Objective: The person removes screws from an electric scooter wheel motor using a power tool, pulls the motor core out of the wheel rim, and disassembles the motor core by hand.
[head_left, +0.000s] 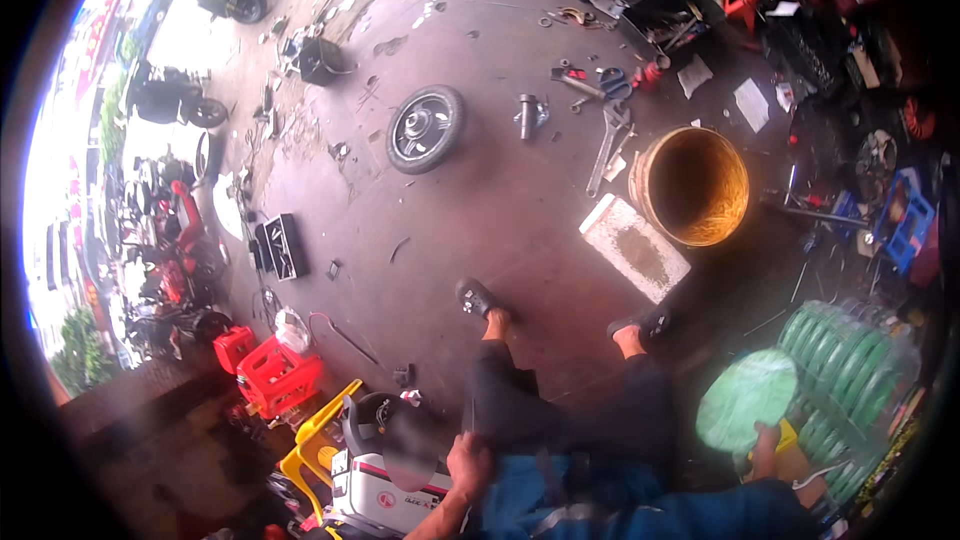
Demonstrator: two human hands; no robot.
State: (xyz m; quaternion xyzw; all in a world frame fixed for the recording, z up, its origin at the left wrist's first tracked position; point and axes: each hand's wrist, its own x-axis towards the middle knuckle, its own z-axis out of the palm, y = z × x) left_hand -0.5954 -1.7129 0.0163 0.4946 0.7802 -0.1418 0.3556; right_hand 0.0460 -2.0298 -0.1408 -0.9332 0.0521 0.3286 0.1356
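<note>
Holding the edge of a green disc (742, 400) — that's the right hand (767, 448), low on the right side of the view. Key relation: disc lies just up and left of the right grip, touching it, fingers at its lower right edge. Right hand is clearly the nearer one; left hand (470, 462) is well apart, on the other side of the lap. Disc is near-round, so hardly any long axis; what there is slants from lower left to upper right, flat face toward the camera.

Right grip: looks closed on the rim, no visible gap, though the far side of the fingers is hidden. A yellow piece (787, 435) sits right beside these fingers; cannot tell if it's joined to the disc. Green ribbed coils (850, 370) under clear plastic are just beyond the disc to the right.

Left grip: fingers curled, next to the dark trousers (510, 395) and the white machine (375, 488) with a red stripe; whether anything is inside, cannot tell.

Farther out on the floor (420, 280): wheel (425, 128) lying ahead, near the top — well apart from both hands; yellow bucket (727, 210) ahead on the right, pale block (637, 248) just beside it, adjustable wrench (605, 148) near both.
</note>
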